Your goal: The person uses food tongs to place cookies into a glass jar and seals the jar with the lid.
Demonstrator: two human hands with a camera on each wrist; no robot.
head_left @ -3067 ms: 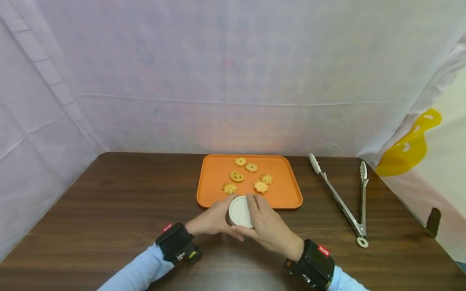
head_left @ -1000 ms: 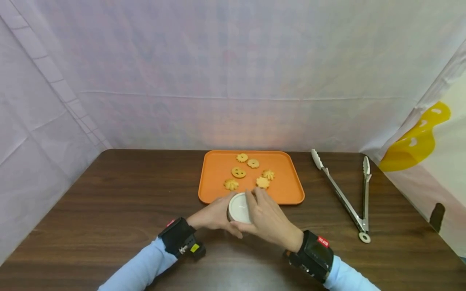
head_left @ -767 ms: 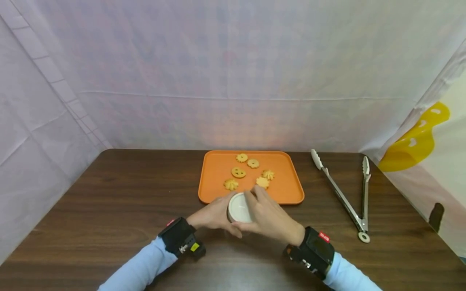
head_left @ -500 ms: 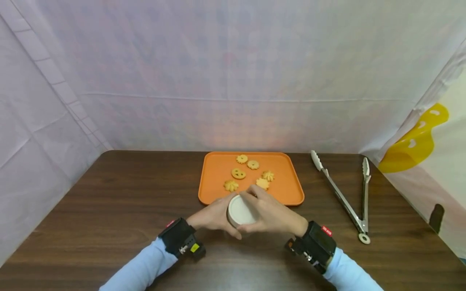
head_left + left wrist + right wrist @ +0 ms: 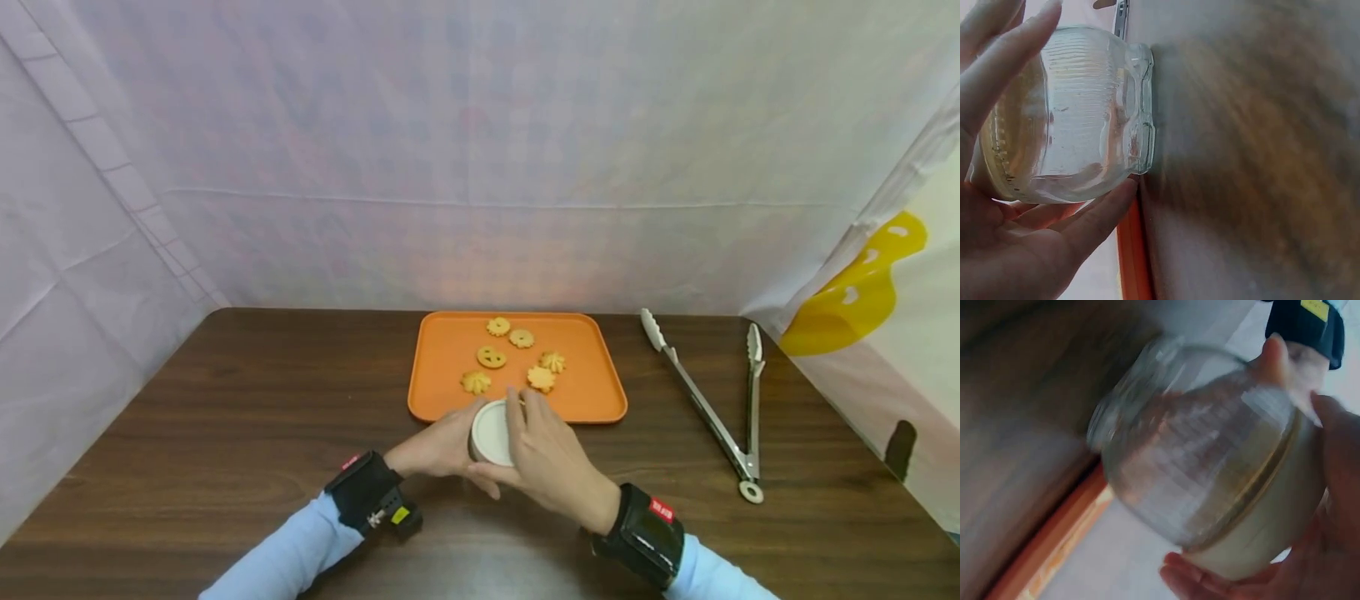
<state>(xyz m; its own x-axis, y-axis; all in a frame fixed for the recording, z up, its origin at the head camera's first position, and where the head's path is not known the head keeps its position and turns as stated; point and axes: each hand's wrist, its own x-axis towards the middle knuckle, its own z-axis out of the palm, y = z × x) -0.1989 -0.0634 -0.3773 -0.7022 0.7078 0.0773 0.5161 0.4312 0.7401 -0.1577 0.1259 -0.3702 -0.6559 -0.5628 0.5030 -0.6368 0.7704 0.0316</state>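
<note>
Far table edge [image 5: 322,315] beyond jar [image 5: 1079,119]

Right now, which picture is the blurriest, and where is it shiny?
Right wrist view: blurriest, with the glass jar smeared and the table dark and streaky; left wrist view: the jar is clearer, with shiny highlights on its glass, but the table is blurry; head view: mostly sharp, the tongs clear, a pale shine on the table near the bottom edge.
</note>
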